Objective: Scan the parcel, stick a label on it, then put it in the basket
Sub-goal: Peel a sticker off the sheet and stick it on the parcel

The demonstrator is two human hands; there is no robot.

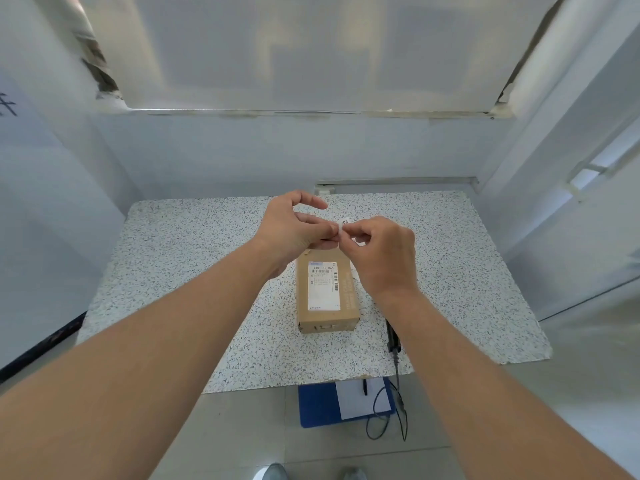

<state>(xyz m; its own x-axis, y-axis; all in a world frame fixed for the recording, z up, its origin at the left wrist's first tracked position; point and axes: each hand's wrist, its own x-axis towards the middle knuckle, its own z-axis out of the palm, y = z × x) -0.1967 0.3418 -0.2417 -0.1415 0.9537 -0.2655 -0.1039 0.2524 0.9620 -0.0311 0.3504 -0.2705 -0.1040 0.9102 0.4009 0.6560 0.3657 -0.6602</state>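
the parcel lies mid-table; at its 12 o'clock the left hand and right hand pinch a small label. peel slowly, keep it flat, then press it onto bare cardboard.

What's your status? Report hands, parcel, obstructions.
Left hand and right hand pinching a small white label above the parcel. Parcel flat on the table, new label not yet on. Nothing blocking; basket not in view.
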